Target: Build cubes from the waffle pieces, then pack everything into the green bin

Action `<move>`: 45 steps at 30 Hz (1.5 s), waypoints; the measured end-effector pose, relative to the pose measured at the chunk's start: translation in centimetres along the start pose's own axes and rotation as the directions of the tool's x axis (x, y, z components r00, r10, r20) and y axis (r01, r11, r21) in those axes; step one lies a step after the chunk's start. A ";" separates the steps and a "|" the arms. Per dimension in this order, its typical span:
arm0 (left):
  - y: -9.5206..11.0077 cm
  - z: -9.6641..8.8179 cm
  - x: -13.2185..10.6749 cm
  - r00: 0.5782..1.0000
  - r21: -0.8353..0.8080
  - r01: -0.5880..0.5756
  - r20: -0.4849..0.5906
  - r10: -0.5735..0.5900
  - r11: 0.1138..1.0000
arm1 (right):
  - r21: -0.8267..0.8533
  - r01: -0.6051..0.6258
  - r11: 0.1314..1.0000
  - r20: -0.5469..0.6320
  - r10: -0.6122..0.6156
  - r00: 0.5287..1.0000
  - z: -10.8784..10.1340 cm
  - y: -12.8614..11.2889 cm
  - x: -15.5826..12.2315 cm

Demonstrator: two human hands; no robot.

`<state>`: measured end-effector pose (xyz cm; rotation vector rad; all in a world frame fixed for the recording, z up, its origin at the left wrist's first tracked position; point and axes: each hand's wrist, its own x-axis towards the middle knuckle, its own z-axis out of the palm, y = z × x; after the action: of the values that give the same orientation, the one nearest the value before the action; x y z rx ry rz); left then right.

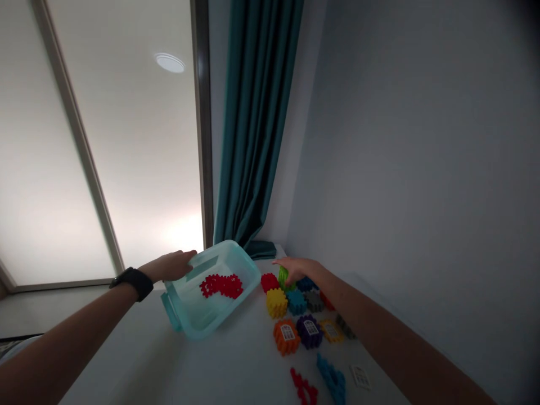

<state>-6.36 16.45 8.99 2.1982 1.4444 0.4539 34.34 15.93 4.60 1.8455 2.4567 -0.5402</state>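
- Green piece, centre: partly behind right hand; grip unclear.
- Orange-red piece, right of centre: part hidden by right forearm.
- Red piece, blue piece: cut by bottom edge.
- White tile, lower right: blurry detail.
- Curtain: top cut off.

With interlocking pieces inside it, the storage bin was left of the piece stacks on the worktop, a window panel lay before those stacks, and the curtain hung behind, left of the wall.
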 end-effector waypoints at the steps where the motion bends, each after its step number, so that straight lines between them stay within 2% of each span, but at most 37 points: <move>1: -0.1 0.0 0.1 1.000 0.006 -0.007 -0.002 0.007 1.000 | -0.010 -0.014 1.000 0.005 0.014 1.000 0.8 0.4 0.0; 4: 0.0 0.1 0.3 0.999 -0.024 -0.038 0.035 0.038 0.999 | -0.019 -0.013 1.000 -0.016 0.012 1.000 2.5 0.8 0.0; 6: 0.0 0.2 0.1 0.996 -0.075 -0.073 0.043 0.076 0.994 | -0.007 0.012 1.000 -0.055 -0.012 0.998 2.6 0.9 -0.2; 11: -1.1 1.3 0.1 0.990 -0.213 -0.129 0.033 0.139 0.969 | 0.062 0.105 0.993 -0.176 -0.092 0.980 -0.5 -0.2 -1.3; 13: -1.8 2.4 0.3 0.988 -0.212 -0.156 -0.050 0.148 0.965 | 0.103 0.156 0.982 -0.206 -0.132 0.970 -1.6 -2.1 -1.4; 15: -2.2 3.5 0.8 0.982 -0.188 -0.164 -0.123 0.142 0.968 | 0.139 0.224 0.965 -0.222 -0.190 0.956 -1.8 -5.0 -1.1; 18: -2.1 4.4 1.0 0.971 -0.156 -0.156 -0.207 0.122 0.975 | 0.221 0.371 0.902 -0.259 -0.312 0.914 -0.6 -9.7 -0.2; 21: -0.7 4.4 -0.7 0.942 -0.093 -0.166 -0.311 0.130 0.982 | 0.236 0.401 0.885 -0.253 -0.342 0.905 0.8 -12.3 0.4; 23: 0.8 4.6 -3.1 0.928 -0.020 -0.199 -0.325 0.182 0.980 | 0.250 0.402 0.881 -0.280 -0.332 0.901 1.0 -11.9 0.5; 25: 2.2 5.5 -6.1 0.914 0.195 -0.300 -0.220 0.340 0.934 | 0.245 0.369 0.897 -0.321 -0.284 0.903 0.4 -10.3 0.3; 27: 3.1 6.9 -8.9 0.892 0.336 -0.365 -0.143 0.430 0.868 | 0.225 0.308 0.925 -0.338 -0.223 0.915 -0.2 -7.9 -0.3; 29: 3.1 8.6 -10.9 0.862 0.445 -0.368 -0.165 0.479 0.816 | 0.190 0.240 0.952 -0.313 -0.173 0.934 -0.2 -5.8 -1.4; 31: 2.4 10.0 -11.8 0.811 0.523 -0.353 -0.242 0.532 0.776 | 0.151 0.199 0.968 -0.263 -0.154 0.952 0.6 -4.5 -2.7; 33: 1.4 11.1 -12.1 0.755 0.549 -0.331 -0.335 0.565 0.768 | 0.112 0.194 0.975 -0.213 -0.167 0.963 2.2 -4.0 -3.9; 35: 0.3 11.9 -12.0 0.719 0.520 -0.335 -0.398 0.570 0.786 | 0.078 0.192 0.978 -0.172 -0.176 0.969 4.0 -4.0 -4.9; 37: -0.7 12.4 -11.8 0.699 0.398 -0.303 -0.525 0.486 0.866 | 0.049 0.172 0.984 -0.136 -0.164 0.977 5.5 -4.2 -5.3; 38: -1.1 12.5 -11.6 0.684 0.276 -0.245 -0.630 0.367 0.930 | 0.038 0.160 0.986 -0.120 -0.154 0.981 6.1 -4.2 -5.3; 39: -1.4 12.4 -11.3 0.660 0.106 -0.169 -0.726 0.193 0.980 | 0.030 0.149 0.988 -0.106 -0.145 0.984 6.6 -4.2 -5.2; 40: -1.7 12.2 -11.0 0.656 -0.100 -0.115 -0.755 0.000 0.988 | 0.024 0.141 0.990 -0.094 -0.138 0.986 6.9 -4.2 -5.1; 41: -1.9 11.8 -10.6 0.692 -0.309 -0.085 -0.702 -0.167 0.947 | 0.022 0.133 0.991 -0.086 -0.130 0.988 7.2 -4.1 -4.9; 42: -2.1 11.3 -10.2 0.754 -0.487 -0.047 -0.590 -0.289 0.872 | 0.022 0.126 0.992 -0.081 -0.124 0.989 7.3 -4.1 -4.7; 43: -2.2 10.6 -9.8 0.794 -0.610 0.000 -0.482 -0.371 0.792 | 0.023 0.119 0.993 -0.078 -0.117 0.990 7.3 -4.0 -4.6; 45: -2.2 9.2 -9.2 0.824 -0.712 0.050 -0.367 -0.433 0.700 | 0.039 0.113 0.993 -0.079 -0.109 0.991 7.2 -4.1 -4.4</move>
<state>-6.96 6.84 -0.08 1.2942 1.4702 1.3166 30.43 8.83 -0.15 1.7857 2.6310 -0.5412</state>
